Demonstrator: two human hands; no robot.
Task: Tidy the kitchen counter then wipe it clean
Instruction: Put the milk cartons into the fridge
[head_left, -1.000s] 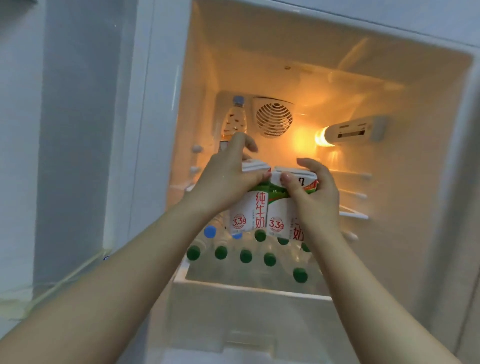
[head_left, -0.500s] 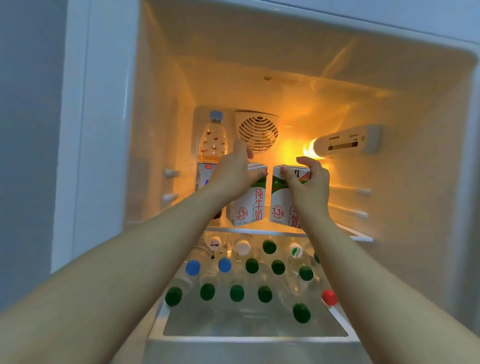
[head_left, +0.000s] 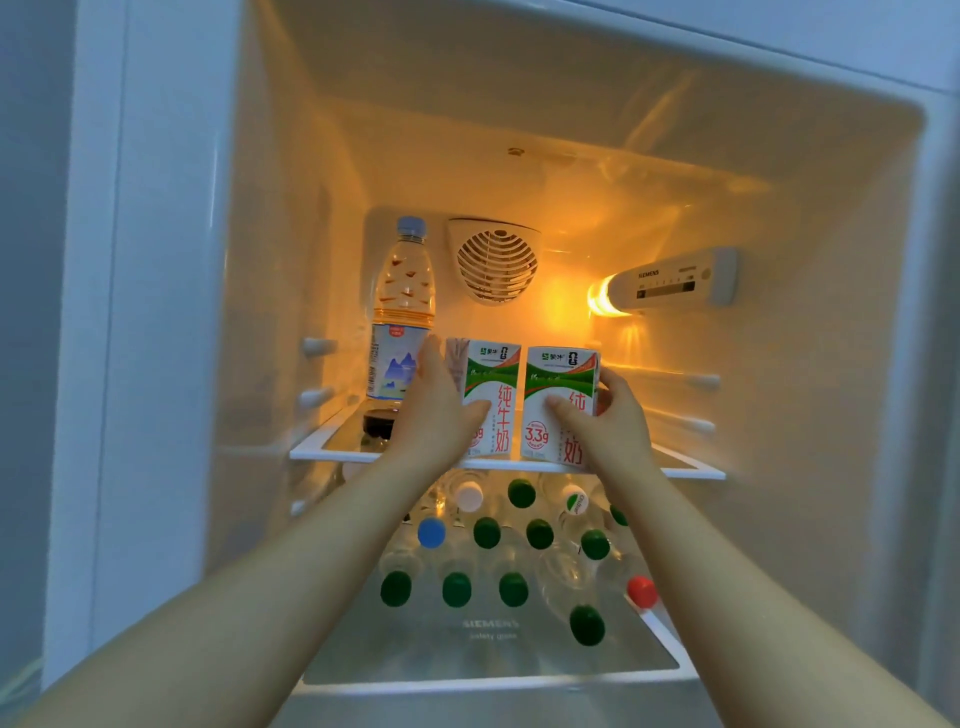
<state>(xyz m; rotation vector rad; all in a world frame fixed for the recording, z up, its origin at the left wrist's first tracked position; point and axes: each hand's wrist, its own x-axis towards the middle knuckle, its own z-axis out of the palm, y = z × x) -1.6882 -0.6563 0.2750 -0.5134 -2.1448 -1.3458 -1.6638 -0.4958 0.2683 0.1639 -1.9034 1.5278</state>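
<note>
Grip: left hand (head_left: 431, 415) pinches the left carton (head_left: 493, 374), right hand (head_left: 608, 421) the right carton (head_left: 561, 384); both now rest on the shelf (head_left: 332, 452).

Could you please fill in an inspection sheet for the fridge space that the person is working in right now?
Surface: glass shelf with a white rim, lit from the back.
Job's things: left milk carton and right milk carton, upright, side by side at the shelf's front edge.
Clutter: water bottle upright at the back left; dark round object before it, too dim to identify; capped bottles standing below the shelf.
Hands: left hand grips the left carton; right hand grips the right carton.
Cables: nothing seen.
Surroundings: fan vent on the back wall; lamp lit beside the control panel.
</note>
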